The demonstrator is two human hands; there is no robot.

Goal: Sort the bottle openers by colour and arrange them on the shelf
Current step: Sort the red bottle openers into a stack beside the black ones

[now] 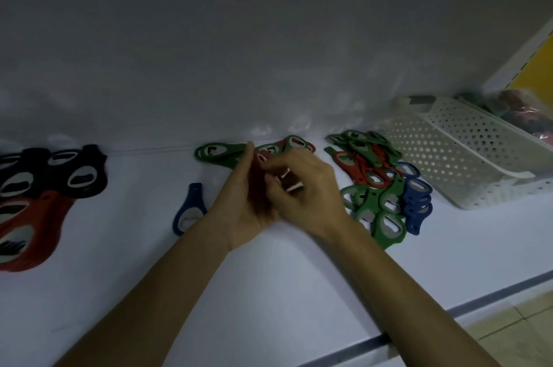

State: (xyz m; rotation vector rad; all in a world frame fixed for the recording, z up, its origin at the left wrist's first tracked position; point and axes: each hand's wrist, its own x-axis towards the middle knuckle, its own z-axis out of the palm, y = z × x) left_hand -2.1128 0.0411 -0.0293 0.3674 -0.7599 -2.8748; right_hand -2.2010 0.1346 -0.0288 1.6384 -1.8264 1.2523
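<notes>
Both hands meet over the middle of the white shelf (pixel 125 262). My left hand (pixel 242 202) grips a red bottle opener (pixel 258 178) between fingers and palm. My right hand (pixel 305 190) has curled fingers touching the same red opener from the right. Behind the hands lie green openers (pixel 215 152) mixed with a red one. A single blue opener (pixel 188 211) lies to the left. A mixed heap of green, red and blue openers (pixel 380 184) sits to the right. At far left are sorted black openers (pixel 59 172) and red openers (pixel 33 226).
A white perforated basket (pixel 466 154) lies at the right end of the shelf, with a clear bag of coloured items (pixel 520 112) behind it. The shelf's front edge (pixel 419 333) runs diagonally at lower right, above a tiled floor. The back wall is close behind the openers.
</notes>
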